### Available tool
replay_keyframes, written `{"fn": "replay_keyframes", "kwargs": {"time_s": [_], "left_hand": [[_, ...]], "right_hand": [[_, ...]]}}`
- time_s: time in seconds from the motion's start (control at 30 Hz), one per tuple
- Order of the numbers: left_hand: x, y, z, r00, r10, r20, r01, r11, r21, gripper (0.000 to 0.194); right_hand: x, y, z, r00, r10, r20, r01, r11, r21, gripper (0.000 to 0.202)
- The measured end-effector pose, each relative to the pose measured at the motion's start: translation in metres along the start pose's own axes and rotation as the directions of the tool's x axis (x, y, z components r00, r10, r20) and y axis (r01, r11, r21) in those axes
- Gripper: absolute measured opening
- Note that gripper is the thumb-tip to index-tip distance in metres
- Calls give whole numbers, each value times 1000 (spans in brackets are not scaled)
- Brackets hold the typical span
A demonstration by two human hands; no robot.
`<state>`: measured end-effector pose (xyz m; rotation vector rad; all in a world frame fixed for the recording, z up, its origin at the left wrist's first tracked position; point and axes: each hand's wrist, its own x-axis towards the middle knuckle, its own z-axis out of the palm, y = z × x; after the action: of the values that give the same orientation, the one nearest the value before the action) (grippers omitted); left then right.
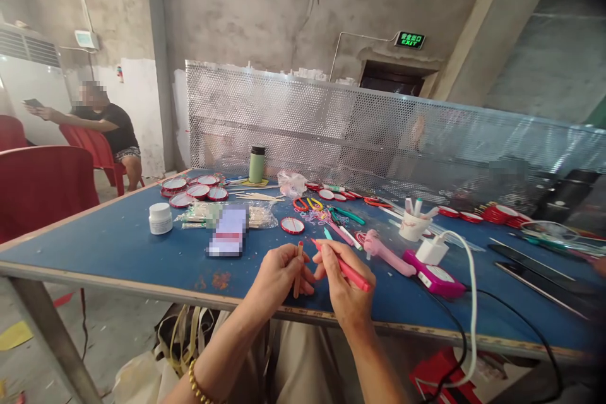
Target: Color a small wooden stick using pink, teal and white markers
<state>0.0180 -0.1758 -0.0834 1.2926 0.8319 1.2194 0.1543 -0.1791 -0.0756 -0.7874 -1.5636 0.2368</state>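
Observation:
Near the table's front edge, my left hand point(277, 274) pinches a flat wooden stick point(297, 281), held upright with a red tip at its top. Facing it, my right hand point(349, 293) grips a pinkish-red marker point(353, 273) like a pen. The marker's tip points left toward the stick's top, a short way apart from it. Just beyond both hands lies a small round red-rimmed disc point(292, 225) with a pale face. A phone point(227, 233) with a lit, blurred screen stands left of my left hand.
On the blue table point(180, 271) are a white jar point(160, 219), a green bottle point(256, 165), pliers point(348, 214), a pink glue gun point(388, 255), a magenta power strip point(440, 281) with cables and a cup of markers point(413, 225). A perforated metal panel point(293, 120) stands behind. A person point(116, 126) sits far left.

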Motion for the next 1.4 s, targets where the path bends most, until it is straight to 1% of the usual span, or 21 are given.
{"fn": "replay_keyframes", "kwargs": {"time_s": [0.13, 0.23, 0.3, 0.4, 0.47, 0.53, 0.63, 0.7, 0.73, 0.8, 0.87, 0.93, 1.0, 1.1, 1.17, 1.27, 1.33, 1.4], "left_hand": [[3, 0, 0, 1000, -28, -3, 28, 999, -22, 21], [6, 4, -1, 999, -48, 25, 49, 998, -33, 23], [9, 12, -1, 998, -49, 30, 50, 999, -17, 22], [15, 29, 1, 999, -23, 24, 22, 999, 32, 18], [22, 40, 5, 999, 8, 51, -10, 999, 50, 17], [30, 44, 9, 997, 20, 75, -23, 999, 41, 19], [38, 36, 10, 997, -13, 80, 10, 999, 35, 22], [39, 26, 6, 998, -35, 44, 34, 999, 33, 24], [37, 21, 2, 999, -29, 16, 28, 999, 24, 25], [31, 13, -4, 1000, -16, -16, 15, 1000, -14, 31], [23, 7, -9, 1000, -2, -15, 1, 998, -60, 37], [16, 4, -9, 998, 34, -48, -39, 993, -107, 39], [12, 2, -7, 991, 97, -92, -108, 986, -128, 36], [11, 0, -2, 979, 190, -68, -196, 976, -93, 33], [13, -1, -1, 977, 207, -53, -211, 974, -83, 35], [15, -4, -1, 987, 151, -57, -156, 984, -88, 36], [16, -6, -1, 991, 122, -61, -127, 988, -92, 37], [17, -7, -1, 992, 116, -57, -121, 988, -91, 37]], "right_hand": [[5, 4, -2, 998, 53, 26, -55, 995, 79, 23], [14, 3, -10, 995, 92, 43, -97, 987, 128, 25], [23, 2, -17, 994, 107, 36, -111, 984, 142, 25], [33, 2, -29, 991, 135, 16, -136, 978, 158, 25], [38, 6, -35, 987, 163, 10, -162, 971, 176, 25], [39, 12, -39, 981, 194, 0, -190, 961, 202, 25], [36, 21, -42, 972, 235, -11, -226, 948, 222, 24], [33, 23, -44, 967, 254, -12, -245, 943, 227, 22], [31, 23, -44, 966, 260, -7, -251, 940, 233, 21], [27, 20, -41, 965, 261, 13, -255, 931, 262, 21], [24, 14, -33, 967, 251, 31, -248, 919, 305, 21], [22, 7, -20, 969, 245, 34, -240, 903, 357, 21], [21, 0, -3, 968, 247, 38, -242, 885, 398, 22], [21, -6, 20, 966, 246, 73, -252, 857, 449, 26], [21, -8, 29, 968, 233, 93, -249, 851, 462, 28], [22, -6, 28, 981, 183, 67, -194, 903, 384, 29], [23, -3, 23, 990, 137, 37, -141, 945, 295, 30], [24, 1, 15, 996, 85, 37, -91, 975, 202, 31]]}}
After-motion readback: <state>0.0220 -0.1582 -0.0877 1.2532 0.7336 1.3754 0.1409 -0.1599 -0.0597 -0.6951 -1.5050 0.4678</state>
